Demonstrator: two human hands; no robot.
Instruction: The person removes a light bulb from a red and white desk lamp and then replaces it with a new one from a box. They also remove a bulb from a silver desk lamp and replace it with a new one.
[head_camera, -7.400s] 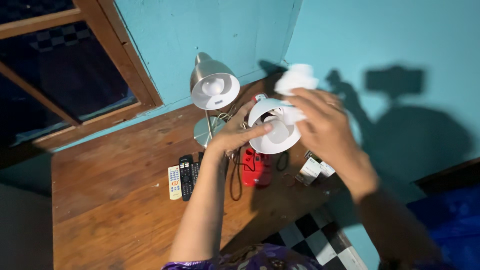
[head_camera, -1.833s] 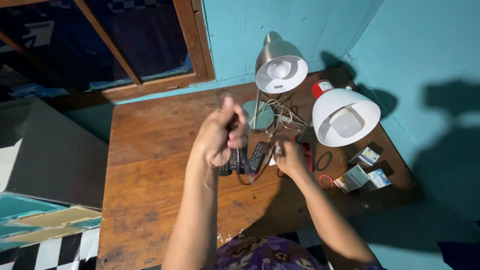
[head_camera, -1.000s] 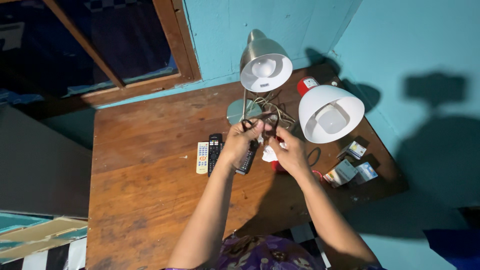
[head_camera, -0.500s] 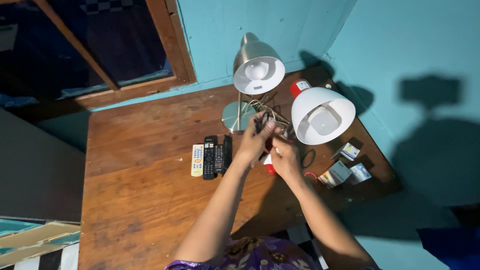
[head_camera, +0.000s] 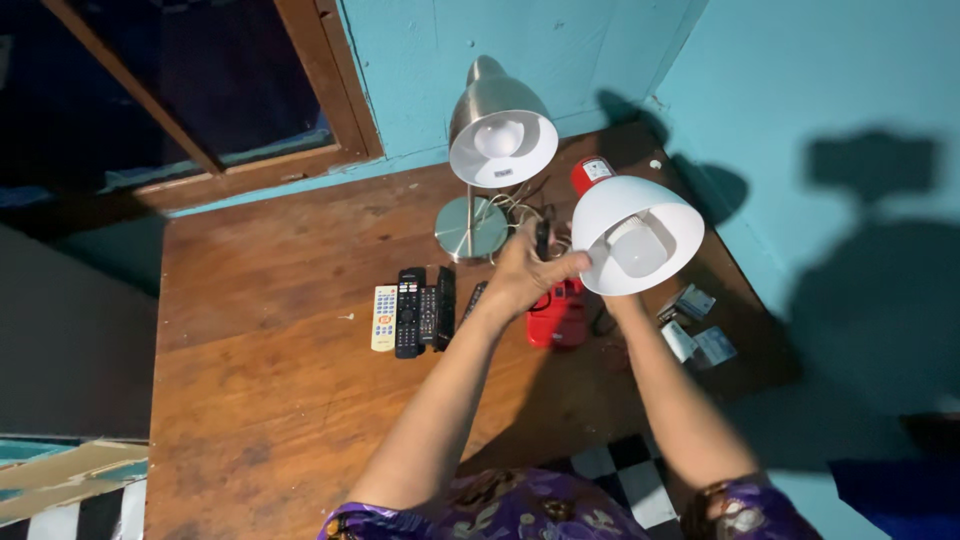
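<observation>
the left hand (head_camera: 525, 275) pinches a dark plug (head_camera: 541, 238) upright between its fingertips, just left of the white lamp shade (head_camera: 637, 235). the right hand is hidden behind that shade, so its grip cannot be told. below lie a red box (head_camera: 557, 318) and remotes (head_camera: 412, 310) on the wooden table (head_camera: 270, 350); beyond, a steel lamp (head_camera: 495, 135) against turquoise walls (head_camera: 780, 70).

Wood, brushed metal and plastic under lamplight

The counter (head_camera: 260, 380) is worn brown wood, grainy and scuffed. The metal lamp (head_camera: 495, 120) has a brushed satin shade and a smooth round base. The white lamp shade (head_camera: 645, 215) looks like smooth matt plastic. The remotes (head_camera: 410, 312) are matt plastic; the red box (head_camera: 558, 318) is glossy plastic. The walls are rough-painted.
</observation>
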